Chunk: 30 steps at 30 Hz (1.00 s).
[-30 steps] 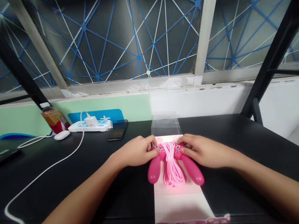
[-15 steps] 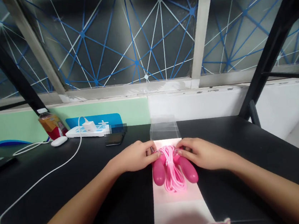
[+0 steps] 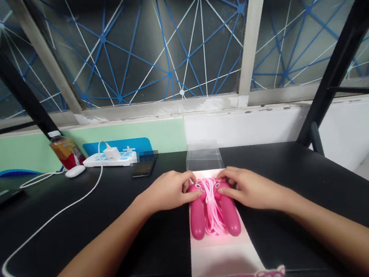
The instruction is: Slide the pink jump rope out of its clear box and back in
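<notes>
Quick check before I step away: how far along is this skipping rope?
Done: the skipping rope is coiled, its pink handles lying side by side on the white card. In hand: the left hand and right hand hold the handle tops. Left: the clear plastic box at the card's far end doesn't hold the rope yet.

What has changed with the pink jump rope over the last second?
The left handle and right handle have swung inward from a splayed V and now lie nearly parallel beside the coiled rope. The left hand and right hand kept hold of their top ends. The paper card and clear plastic box stayed put.
</notes>
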Motion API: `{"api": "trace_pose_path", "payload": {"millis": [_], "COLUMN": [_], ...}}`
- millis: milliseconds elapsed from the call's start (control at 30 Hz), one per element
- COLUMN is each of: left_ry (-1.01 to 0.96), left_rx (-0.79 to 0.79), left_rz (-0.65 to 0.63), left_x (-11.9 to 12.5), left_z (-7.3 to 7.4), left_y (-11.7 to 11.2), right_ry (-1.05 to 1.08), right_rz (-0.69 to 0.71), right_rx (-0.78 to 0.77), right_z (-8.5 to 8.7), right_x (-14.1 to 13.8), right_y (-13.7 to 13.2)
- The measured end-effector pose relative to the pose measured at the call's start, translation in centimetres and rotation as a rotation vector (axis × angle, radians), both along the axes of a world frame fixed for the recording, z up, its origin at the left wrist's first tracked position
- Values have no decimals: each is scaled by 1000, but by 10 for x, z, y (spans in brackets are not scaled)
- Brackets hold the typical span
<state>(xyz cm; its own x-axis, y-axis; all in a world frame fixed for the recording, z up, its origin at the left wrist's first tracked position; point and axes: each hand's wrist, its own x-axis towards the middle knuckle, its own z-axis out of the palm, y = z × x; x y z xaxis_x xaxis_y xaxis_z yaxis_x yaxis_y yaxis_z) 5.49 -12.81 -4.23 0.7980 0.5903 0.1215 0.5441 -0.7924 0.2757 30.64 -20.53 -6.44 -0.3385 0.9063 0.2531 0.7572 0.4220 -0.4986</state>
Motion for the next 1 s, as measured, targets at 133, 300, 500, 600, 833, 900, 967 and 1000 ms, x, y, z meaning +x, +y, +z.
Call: {"api": "trace_pose_path", "payload": {"millis": [133,300,500,600,833,900,967,1000], "left_ry": [44,16,1,-8,-10,5,11,8], "left_rx": [55,20,85,50,-100,-165,-181,-171], "left_rz": [1,19,57,46,-1,-34,-44,-37], "left_x": [2,6,14,16,6,2,-1,-2], "left_z": [0,0,1,2,7,9,9,8], "left_y": [-3,-3,-5,-4,-2,-1,0,1], "right_ry": [36,-31,-91,-62,-56,-80,-149,-206], "right_rz": [-75,-184,-185,-163,-68,-18,-4,-21], "right_rx": [72,165,180,170,169,158,160,172], "right_z": [-1,4,0,-2,-3,1,6,9], "right_x": [-3,-10,-10,-6,-5,-5,-5,-7], "right_y": [-1,-5,-5,-3,-6,-8,-12,-14]}}
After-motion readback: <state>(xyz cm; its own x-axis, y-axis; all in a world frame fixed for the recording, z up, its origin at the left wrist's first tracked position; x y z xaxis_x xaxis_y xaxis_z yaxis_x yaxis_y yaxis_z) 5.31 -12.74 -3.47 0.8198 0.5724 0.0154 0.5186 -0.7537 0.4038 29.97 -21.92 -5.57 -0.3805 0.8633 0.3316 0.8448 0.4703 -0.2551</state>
